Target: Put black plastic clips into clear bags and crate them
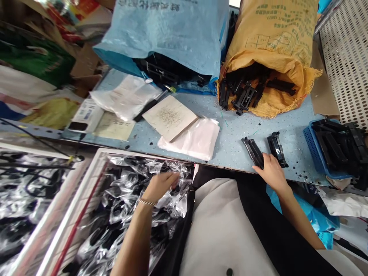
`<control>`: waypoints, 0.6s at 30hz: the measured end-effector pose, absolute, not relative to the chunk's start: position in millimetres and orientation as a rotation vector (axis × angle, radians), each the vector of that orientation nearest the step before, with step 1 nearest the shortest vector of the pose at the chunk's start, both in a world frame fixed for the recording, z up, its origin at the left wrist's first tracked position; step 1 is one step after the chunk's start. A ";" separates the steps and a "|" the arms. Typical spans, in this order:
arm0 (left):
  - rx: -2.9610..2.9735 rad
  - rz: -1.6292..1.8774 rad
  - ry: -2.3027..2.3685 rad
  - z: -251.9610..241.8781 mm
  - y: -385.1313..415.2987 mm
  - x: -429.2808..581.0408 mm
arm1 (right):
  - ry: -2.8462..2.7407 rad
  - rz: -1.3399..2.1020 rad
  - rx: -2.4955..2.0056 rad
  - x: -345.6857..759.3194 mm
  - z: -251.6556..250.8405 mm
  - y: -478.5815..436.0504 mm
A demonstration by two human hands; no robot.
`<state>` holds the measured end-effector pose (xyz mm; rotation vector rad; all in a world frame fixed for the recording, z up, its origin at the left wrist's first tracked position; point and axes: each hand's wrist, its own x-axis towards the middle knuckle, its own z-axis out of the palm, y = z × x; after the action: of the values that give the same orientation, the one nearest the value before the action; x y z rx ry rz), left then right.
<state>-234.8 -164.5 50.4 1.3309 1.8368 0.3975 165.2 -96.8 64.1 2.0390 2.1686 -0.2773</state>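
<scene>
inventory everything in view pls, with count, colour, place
bench: one, blue, centre
blue sack: one, blue, back
orange sack: one, orange, back right
stored parts: many, black, inside sacks, basket
loose parts: two, black, front right
basket: one, blue, right
plastic bags: two piles, whitish, left
square board: one, beige, overlapping front pile
paper: one, yellowish, left
box: one, white, left
perforated panel: one, white, far right
wrapped items: many, black, below bench
piled bags: several, mixed, far left
left hand: one, over wrapped items
right hand: one, gripping left loose part

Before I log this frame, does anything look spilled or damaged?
The orange sack looks worn: its mouth is ragged and frayed. Small specks cover the middle of the square board; debris or marks, unclear.
</scene>
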 end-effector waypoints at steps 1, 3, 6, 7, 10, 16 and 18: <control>1.441 0.472 1.809 51.2 -143.4 -222.7 | 2.194 -0.280 2.046 164.4 61.5 -96.9; 1.760 0.721 1.856 51.1 -100.0 -192.0 | 2.212 -0.325 2.079 164.5 58.0 -96.3; 1.965 0.617 2.024 43.4 -48.3 -154.4 | 2.227 -0.576 2.181 168.2 56.0 -91.9; 1.957 0.562 2.040 39.7 -37.3 -149.6 | 2.236 -0.748 2.210 168.9 55.7 -89.6; 1.761 0.598 1.979 31.2 -20.6 -160.0 | 2.137 -1.546 2.261 163.0 54.8 -80.5; 1.216 0.778 1.669 33.8 -19.9 -198.7 | 1.566 -2.985 1.727 108.8 57.3 -57.3; 1.191 0.785 1.645 34.7 -20.5 -199.4 | 1.389 -3.183 1.489 87.7 59.8 -50.9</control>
<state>-199.4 -20.5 34.7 1.1907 1.6450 0.7847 87.7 -50.9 59.8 1.4893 1.3891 -3.1831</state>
